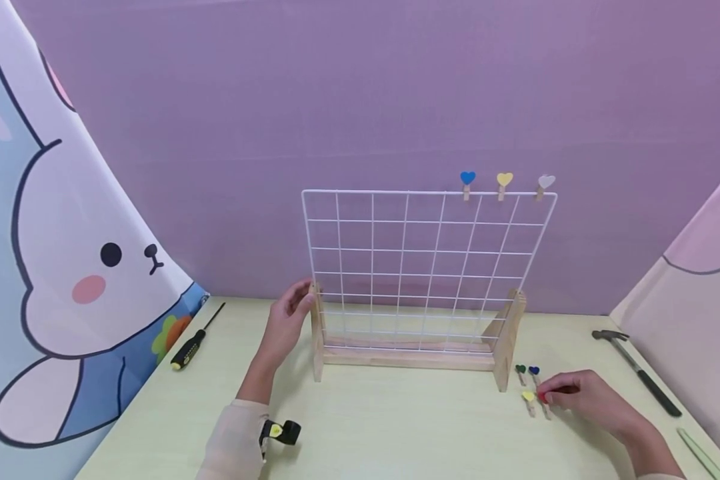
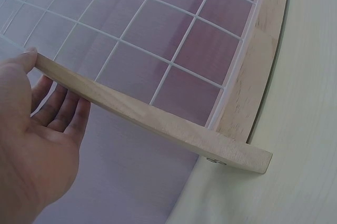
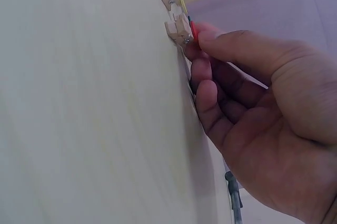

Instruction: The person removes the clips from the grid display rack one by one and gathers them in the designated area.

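Observation:
A white wire grid (image 1: 390,192) stands upright in a wooden base (image 1: 408,360). My left hand (image 1: 287,323) grips the upper end of the base's left side piece (image 2: 142,110), thumb on one face and fingers on the other. Low over the table at the right, my right hand (image 1: 588,397) pinches a small wooden clothespin (image 3: 180,30) by its red heart, between thumb and fingers. Beside it lie clothespins with a yellow heart (image 1: 528,397), a green heart (image 1: 520,369) and a dark blue heart (image 1: 534,371).
Clipped along the grid's top wire are clothespins with a blue heart (image 1: 468,178), a yellow heart (image 1: 505,179) and a white heart (image 1: 546,181). A screwdriver (image 1: 191,348) lies at the left, a hammer (image 1: 648,380) and a pale green strip (image 1: 701,453) at the right.

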A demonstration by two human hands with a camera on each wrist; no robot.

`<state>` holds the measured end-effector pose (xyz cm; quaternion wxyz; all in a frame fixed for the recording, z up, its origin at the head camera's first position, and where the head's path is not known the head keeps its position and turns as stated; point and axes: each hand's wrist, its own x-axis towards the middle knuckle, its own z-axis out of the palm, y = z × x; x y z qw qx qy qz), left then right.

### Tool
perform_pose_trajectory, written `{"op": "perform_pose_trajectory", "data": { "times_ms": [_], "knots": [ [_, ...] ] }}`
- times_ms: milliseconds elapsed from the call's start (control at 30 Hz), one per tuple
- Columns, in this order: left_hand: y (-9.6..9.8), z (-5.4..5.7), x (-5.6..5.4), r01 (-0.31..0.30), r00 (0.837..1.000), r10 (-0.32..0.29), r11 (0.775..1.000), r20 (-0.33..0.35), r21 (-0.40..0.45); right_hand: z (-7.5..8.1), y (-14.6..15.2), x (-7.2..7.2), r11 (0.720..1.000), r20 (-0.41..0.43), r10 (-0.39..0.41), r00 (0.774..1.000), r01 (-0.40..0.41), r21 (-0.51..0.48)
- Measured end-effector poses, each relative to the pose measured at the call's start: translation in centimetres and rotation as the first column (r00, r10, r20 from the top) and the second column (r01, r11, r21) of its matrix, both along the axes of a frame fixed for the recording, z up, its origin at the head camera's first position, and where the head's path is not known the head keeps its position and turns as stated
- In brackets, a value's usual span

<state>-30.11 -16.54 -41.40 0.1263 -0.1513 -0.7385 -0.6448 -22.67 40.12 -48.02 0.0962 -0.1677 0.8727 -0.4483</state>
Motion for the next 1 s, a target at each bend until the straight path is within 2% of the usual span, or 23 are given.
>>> {"op": "perform_pose_trajectory", "data": {
  "times_ms": [467,600,733,800,900,1000],
  "knots": [
    [0.0,-0.1,-0.1,-0.010,1.000,0.010,1.000,0.007,-0.001,-0.3,0.1,0.0,0.999,0.013,-0.035,0.999,0.035,0.022],
    [-0.1,-0.1,-0.2,-0.018,1.000,0.018,1.000,0.004,0.004,-0.4,0.3,-0.2,1.000,-0.006,-0.016,1.000,0.016,0.001],
    [-0.1,-0.2,-0.2,-0.004,1.000,0.004,1.000,-0.001,0.009,-0.4,0.9,0.0,0.999,0.012,0.010,1.000,-0.009,-0.041],
    [-0.1,-0.2,-0.2,0.001,1.000,-0.001,1.000,-0.001,0.009,-0.1,1.4,0.2,0.999,0.015,0.010,1.000,-0.009,-0.046],
    [-0.1,-0.3,-0.3,0.007,1.000,-0.007,1.000,-0.002,0.012,0.9,2.2,0.6,0.999,0.001,-0.049,0.999,0.049,0.002],
    [-0.1,-0.3,-0.4,0.009,1.000,-0.009,1.000,-0.004,0.013,2.9,2.8,0.8,0.987,-0.087,-0.128,0.988,0.135,0.089]
  ]
}}
